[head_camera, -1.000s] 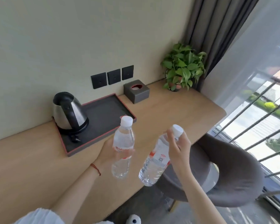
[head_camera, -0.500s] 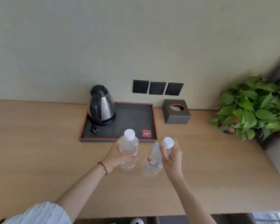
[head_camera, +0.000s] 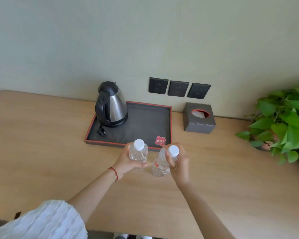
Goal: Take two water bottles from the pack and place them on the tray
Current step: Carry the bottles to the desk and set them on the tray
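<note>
I hold a clear water bottle in each hand, both with white caps. My left hand (head_camera: pixel 126 161) wraps the body of the left bottle (head_camera: pixel 138 151), which stands about upright. My right hand (head_camera: pixel 178 161) grips the neck of the right bottle (head_camera: pixel 160 163), which tilts with its base toward the left. Both bottles hover over the desk just in front of the near rim of the dark tray (head_camera: pixel 145 121) with its red edge. The pack is not in view.
A steel kettle (head_camera: pixel 111 105) with its plug stands on the tray's left part; a red card (head_camera: pixel 160 140) lies at its near right corner. A grey tissue box (head_camera: pixel 198 118) and a potted plant (head_camera: pixel 283 121) sit to the right. Three wall sockets (head_camera: pixel 179 88) are above.
Both hands have carried the bottles forward over the wooden desk to the tray's front rim. The view has swung from the chair and window side to face the wall and come closer.
</note>
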{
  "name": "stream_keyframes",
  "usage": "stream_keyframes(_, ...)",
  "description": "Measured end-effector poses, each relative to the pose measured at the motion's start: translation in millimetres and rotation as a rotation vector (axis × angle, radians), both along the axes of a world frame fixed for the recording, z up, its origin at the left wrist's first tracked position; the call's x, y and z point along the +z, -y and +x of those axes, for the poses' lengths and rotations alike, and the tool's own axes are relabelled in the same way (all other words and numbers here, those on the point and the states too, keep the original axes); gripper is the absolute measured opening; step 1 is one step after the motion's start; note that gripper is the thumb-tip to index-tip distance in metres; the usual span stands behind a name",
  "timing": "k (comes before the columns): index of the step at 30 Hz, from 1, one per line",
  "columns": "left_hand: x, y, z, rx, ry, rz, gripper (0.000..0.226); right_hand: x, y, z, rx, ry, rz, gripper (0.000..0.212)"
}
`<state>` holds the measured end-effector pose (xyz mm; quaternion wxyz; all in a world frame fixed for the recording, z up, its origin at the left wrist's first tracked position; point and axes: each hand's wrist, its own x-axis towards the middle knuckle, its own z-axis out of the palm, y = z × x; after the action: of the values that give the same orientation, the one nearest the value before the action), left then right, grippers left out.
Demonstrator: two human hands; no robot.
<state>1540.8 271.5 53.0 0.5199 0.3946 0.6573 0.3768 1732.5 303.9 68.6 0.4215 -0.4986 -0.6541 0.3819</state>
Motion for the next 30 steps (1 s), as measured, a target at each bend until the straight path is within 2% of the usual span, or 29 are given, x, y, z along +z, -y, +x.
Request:
stream_keyframes(7,-3.9,-5.8,-4.7,-0.063,-0.027,0.065,0.081,2.5,-1.5,-2.5,0.024,0.106,0.094,0.022)
stream_keyframes(9,-1.3,-5.1,-6.4,-0.122,0.001,0.082,0.094,7.9,-2.6,0.7,0.035,0.179,0.120,0.021)
stream_keyframes(11,8.7,-3.9,-11.3,-0.177,-0.013,0.081,0.111,15.0,-3.3,5.1,0.033,0.324,0.172,0.031)
stream_keyframes(13,26.9,-5.4,-15.1,-0.168,-0.126,0.156,0.099,24.9,-4.4,6.7,-0.024,0.568,0.216,0.039)
stream_keyframes(15,48.3,-8.9,-12.6,-0.161,-0.317,0.243,0.073,34.4,-7.3,4.1,-0.085,0.837,0.226,0.045)
stream_keyframes(18,69.0,-19.0,-0.7,-0.250,-0.808,0.316,0.054,44.8,-11.2,-3.8,-0.031,1.037,0.190,0.046)
stream_keyframes(19,70.2,-23.0,3.4,-0.277,-0.933,0.320,0.049,47.8,-14.6,-5.3,-0.012,1.045,0.179,0.042)
stream_keyframes(21,67.6,-28.9,8.9,-0.295,-1.047,0.323,0.034,55.5,-24.0,-6.6,0.044,1.015,0.106,0.035)
stream_keyframes(25,61.4,-31.9,7.3,-0.286,-1.061,0.329,0.017,77.5,-52.3,-3.5,0.087,0.918,0.050,0.034)
stream_keyframes(30,58.5,-30.7,5.2,-0.305,-1.044,0.354,0.018,118.4,-111.5,-5.8,0.182,0.783,0.215,0.032)
